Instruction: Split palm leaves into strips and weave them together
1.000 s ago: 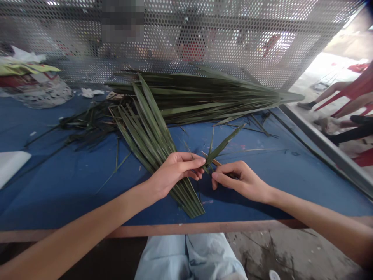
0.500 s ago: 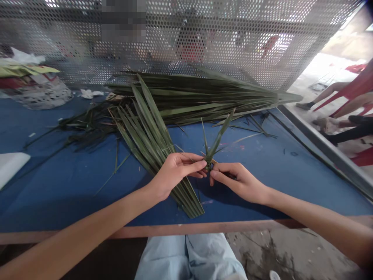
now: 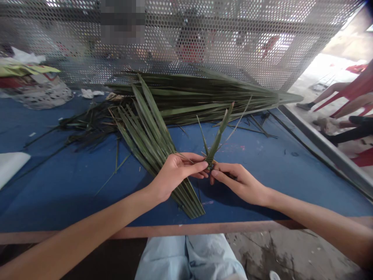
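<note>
My left hand (image 3: 183,169) pinches the base of a small folded palm leaf piece (image 3: 217,144) between thumb and fingers. From its knotted lower end, pointed strips and a thin pale strand stand up. Close on the right, my right hand (image 3: 233,177) is closed with thumb and forefinger at the same knotted end. The fingers hide most of the knot. Under my left wrist lies a fan of green palm leaf strips (image 3: 154,128), slanting across the blue table (image 3: 250,151).
A large bundle of palm leaves (image 3: 204,93) lies along a perforated metal panel (image 3: 221,42). Dark frayed leaf scraps (image 3: 90,128) are at left. A white openwork basket (image 3: 46,95) stands at back left, with white paper (image 3: 11,165) nearer. At right, a person's legs (image 3: 346,116) show beyond the table.
The leaf piece has tilted slightly, and its thin pale strand has swung from lying out to the right to pointing upward. Both hands have hardly moved.
</note>
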`<state>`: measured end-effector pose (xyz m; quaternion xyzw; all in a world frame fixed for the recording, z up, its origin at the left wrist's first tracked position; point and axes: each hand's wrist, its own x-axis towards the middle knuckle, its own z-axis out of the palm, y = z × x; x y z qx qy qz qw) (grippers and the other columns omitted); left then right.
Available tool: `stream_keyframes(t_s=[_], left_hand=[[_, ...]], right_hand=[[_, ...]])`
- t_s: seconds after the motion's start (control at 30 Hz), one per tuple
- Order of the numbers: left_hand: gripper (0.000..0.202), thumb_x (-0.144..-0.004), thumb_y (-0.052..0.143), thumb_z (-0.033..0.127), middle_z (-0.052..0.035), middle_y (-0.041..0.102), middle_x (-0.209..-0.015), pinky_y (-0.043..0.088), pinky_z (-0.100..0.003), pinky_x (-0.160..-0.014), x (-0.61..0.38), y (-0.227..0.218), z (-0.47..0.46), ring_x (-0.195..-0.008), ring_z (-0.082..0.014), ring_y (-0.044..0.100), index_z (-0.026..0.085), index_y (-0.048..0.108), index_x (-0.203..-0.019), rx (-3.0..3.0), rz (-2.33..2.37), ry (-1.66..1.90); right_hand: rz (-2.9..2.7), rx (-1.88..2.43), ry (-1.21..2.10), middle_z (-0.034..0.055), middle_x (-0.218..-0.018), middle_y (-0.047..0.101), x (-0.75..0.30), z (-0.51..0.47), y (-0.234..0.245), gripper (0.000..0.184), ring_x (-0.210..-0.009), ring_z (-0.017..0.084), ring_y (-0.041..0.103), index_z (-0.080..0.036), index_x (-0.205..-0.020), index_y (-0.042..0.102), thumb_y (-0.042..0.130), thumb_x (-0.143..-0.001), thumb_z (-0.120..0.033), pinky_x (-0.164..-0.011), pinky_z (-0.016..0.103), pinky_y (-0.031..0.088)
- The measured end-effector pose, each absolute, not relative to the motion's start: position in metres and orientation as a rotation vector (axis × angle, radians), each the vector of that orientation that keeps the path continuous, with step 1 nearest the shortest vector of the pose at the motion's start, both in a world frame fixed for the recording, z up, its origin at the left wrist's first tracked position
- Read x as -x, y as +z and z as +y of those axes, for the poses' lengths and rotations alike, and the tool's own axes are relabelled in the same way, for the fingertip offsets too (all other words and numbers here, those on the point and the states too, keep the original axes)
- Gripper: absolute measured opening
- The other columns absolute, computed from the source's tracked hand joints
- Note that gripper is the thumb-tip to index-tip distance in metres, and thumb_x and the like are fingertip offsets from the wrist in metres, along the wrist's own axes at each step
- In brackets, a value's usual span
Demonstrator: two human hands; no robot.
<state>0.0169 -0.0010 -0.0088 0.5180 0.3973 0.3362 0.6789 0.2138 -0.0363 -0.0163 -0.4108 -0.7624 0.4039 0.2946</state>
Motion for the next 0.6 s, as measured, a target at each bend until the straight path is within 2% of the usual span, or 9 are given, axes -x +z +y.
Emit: stream_keyframes(t_s=[0.27,0.4,0.5,0.6], left_hand=[[0.031,-0.069,0.076,0.037,-0.0065,0.072,-0.078,0.056,-0.032,-0.071,-0.017,-0.010,-0.002,-0.073,-0.0181,0.068,0.014,0.071,-0.089,-1.271,0.875,0.747],[0.030,-0.069,0.076,0.038,-0.0054,0.071,-0.074,0.056,-0.030,-0.069,-0.018,-0.009,-0.003,-0.070,-0.0174,0.067,0.014,0.071,-0.086,-1.341,0.868,0.758],[0.029,-0.069,0.075,0.038,-0.0045,0.069,-0.072,0.055,-0.030,-0.067,-0.017,-0.006,-0.002,-0.067,-0.0162,0.065,0.014,0.071,-0.085,-1.393,0.901,0.797],[0.030,-0.071,0.074,0.039,-0.0036,0.067,-0.068,0.054,-0.029,-0.066,-0.016,-0.006,-0.001,-0.065,-0.0150,0.064,0.014,0.070,-0.087,-1.438,0.936,0.861]], right_hand=[[-2.021,1.085,1.027,0.0033,-0.080,0.063,-0.212,-0.036,-0.016,0.037,-0.074,0.012,0.055,-0.017,-0.078,0.060,0.038,-0.098,-0.039,-0.072,0.024,0.045],[-1.988,1.160,0.953,0.0023,-0.073,0.064,-0.212,-0.034,-0.019,0.038,-0.068,0.012,0.056,-0.016,-0.077,0.065,0.044,-0.095,-0.041,-0.063,0.022,0.043],[-1.970,1.205,0.765,0.0005,-0.064,0.061,-0.216,-0.034,-0.021,0.033,-0.057,0.010,0.051,-0.016,-0.082,0.068,0.056,-0.088,-0.046,-0.054,0.021,0.040],[-1.938,1.177,0.477,-0.0019,-0.056,0.058,-0.223,-0.035,-0.019,0.033,-0.048,0.009,0.047,-0.017,-0.094,0.069,0.067,-0.080,-0.047,-0.052,0.022,0.040]])
